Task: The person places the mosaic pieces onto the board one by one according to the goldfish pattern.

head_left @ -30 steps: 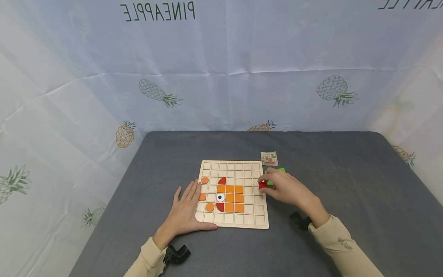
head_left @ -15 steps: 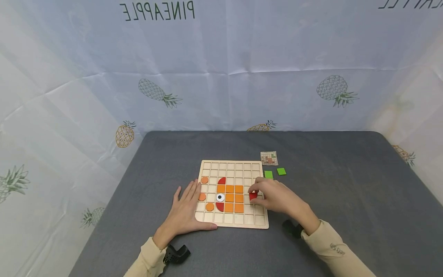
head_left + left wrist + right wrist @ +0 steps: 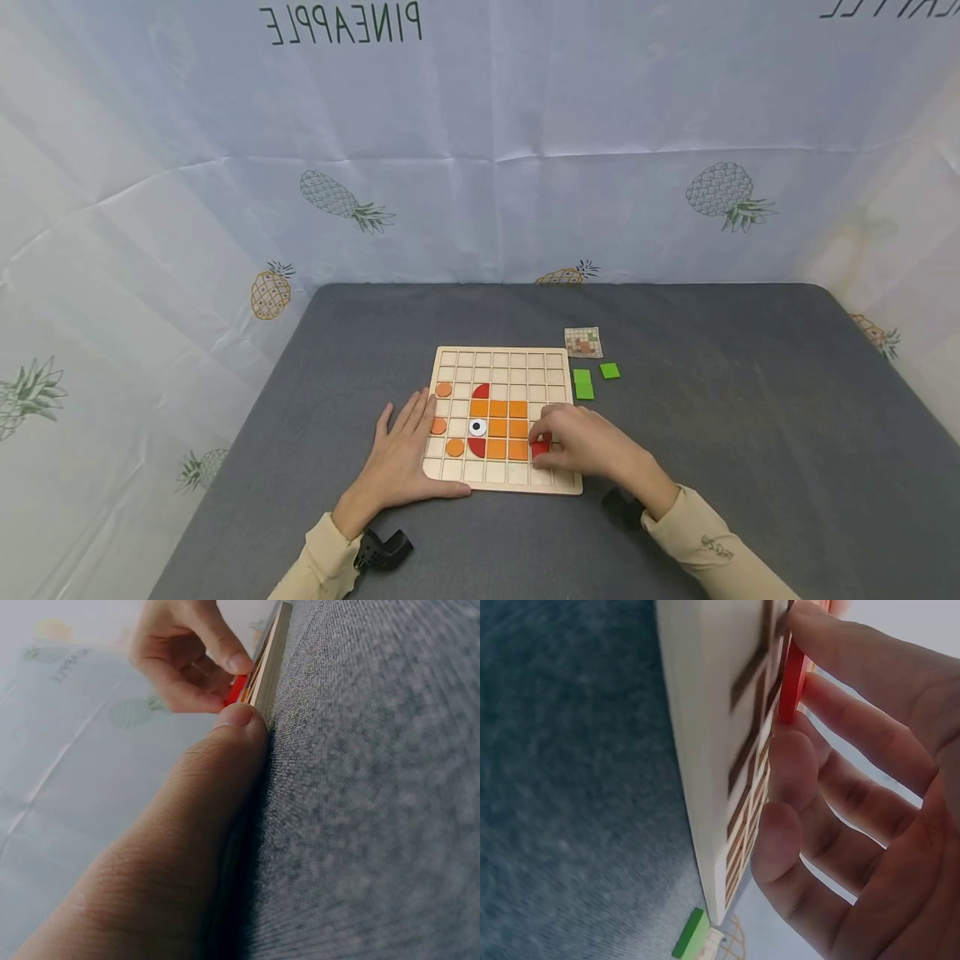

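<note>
My right hand (image 3: 588, 437) pinches a small red tile (image 3: 540, 448) between thumb and fingers, low over the right part of the wooden grid board (image 3: 553, 477). The tile is just right of the lowest row of orange square tiles (image 3: 518, 451). In the right wrist view the red tile (image 3: 792, 684) stands edge-on close to the grid. My left hand (image 3: 401, 462) rests with straight, spread fingers along the board's left side, its thumb (image 3: 238, 724) at the front edge. Also on the board are two red quarter-circles (image 3: 481, 392), an eye tile (image 3: 477, 427) and several orange discs (image 3: 454, 448).
Several green square tiles (image 3: 583, 390) lie on the grey table (image 3: 712, 375) right of the board. Behind them is a small pattern card (image 3: 583, 342). A pineapple-print curtain (image 3: 495, 208) hangs behind the table.
My right hand has carried the red tile from the board's right edge leftward and toward me, next to the orange tiles. The green tiles have come into view. My left hand has stayed still.
</note>
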`<state>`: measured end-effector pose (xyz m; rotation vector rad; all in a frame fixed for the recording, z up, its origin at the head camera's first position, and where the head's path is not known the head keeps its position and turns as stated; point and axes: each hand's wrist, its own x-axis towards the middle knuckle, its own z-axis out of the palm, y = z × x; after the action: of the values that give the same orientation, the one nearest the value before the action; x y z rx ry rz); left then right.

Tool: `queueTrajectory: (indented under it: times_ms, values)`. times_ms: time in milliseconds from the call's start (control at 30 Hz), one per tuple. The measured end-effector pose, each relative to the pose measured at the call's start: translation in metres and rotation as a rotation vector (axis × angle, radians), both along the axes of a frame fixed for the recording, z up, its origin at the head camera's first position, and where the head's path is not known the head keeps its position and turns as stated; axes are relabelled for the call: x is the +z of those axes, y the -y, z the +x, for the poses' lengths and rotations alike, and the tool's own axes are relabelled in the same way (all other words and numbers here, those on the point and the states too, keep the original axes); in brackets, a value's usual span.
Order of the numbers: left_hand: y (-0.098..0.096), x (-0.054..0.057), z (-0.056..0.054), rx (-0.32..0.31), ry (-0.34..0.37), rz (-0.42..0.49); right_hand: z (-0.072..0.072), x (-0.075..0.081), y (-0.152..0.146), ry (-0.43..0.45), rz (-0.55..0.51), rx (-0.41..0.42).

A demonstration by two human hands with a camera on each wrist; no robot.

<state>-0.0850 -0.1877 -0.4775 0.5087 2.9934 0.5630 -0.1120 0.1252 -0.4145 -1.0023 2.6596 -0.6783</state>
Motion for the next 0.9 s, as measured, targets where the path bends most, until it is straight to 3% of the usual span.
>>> queueTrajectory:
  times_ms: [900]
  values:
    - [0.0014,0.0007,-0.0001,-0.011,0.013,0.005,-0.0018,-0.0054,-0.0025,0.015,-0.046,0.003]
